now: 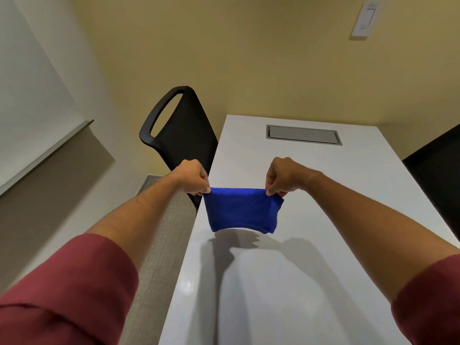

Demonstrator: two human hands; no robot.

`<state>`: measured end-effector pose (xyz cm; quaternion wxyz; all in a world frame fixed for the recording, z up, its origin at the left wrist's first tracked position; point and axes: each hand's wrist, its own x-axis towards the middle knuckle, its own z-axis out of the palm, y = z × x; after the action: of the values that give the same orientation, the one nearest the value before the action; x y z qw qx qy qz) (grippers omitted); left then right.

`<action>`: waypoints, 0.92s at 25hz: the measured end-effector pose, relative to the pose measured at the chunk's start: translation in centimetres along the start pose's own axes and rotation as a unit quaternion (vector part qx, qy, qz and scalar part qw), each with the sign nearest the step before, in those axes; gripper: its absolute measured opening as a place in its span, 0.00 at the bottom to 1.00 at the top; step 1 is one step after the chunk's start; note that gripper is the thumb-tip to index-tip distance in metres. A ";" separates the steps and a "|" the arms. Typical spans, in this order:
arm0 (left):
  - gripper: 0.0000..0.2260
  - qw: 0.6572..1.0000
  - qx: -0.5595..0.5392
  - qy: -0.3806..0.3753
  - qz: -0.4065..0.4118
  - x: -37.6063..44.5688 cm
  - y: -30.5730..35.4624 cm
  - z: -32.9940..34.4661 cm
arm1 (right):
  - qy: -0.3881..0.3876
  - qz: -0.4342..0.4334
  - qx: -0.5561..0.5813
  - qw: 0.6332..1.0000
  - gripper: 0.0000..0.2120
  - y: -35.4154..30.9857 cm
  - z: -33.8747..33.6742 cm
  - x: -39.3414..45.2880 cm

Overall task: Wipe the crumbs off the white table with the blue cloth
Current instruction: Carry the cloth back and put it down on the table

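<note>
Both hands, left hand (193, 176) and right hand (282, 176), pinch the blue cloth (241, 211) in their fingers above the worktop (311, 282); wiping seems unstarted, and crumbs are too small to see.

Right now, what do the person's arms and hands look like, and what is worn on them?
Both hands, the left hand and right hand, are bare: no gloves, and no rings or watch visible. Each forearm is uncovered, with a dark red sleeve pushed up towards the elbow; the other dark red cuff matches it. No markings show.
</note>
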<state>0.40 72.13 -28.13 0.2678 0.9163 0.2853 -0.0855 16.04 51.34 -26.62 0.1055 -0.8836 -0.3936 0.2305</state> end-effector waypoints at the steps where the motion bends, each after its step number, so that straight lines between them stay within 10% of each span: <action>1: 0.05 1.000 -0.004 -0.014 0.005 0.5 -0.6 0.0 | -0.005 0.006 0.001 1.000 0.05 -0.2 0.4 0.4; 12: 0.02 0.969 -0.066 -0.237 -0.011 5.2 -2.6 -2.4 | -0.255 0.070 0.133 0.955 0.03 0.7 0.0 4.1; 23: 0.03 0.999 0.033 0.015 -0.022 18.4 -5.7 9.6 | -0.010 0.084 0.021 0.996 0.03 8.0 10.6 18.4</action>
<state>12.29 79.72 -44.44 0.2312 0.9192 0.3067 -0.0869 26.75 59.75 -44.73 0.1008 -0.9087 -0.3143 0.2556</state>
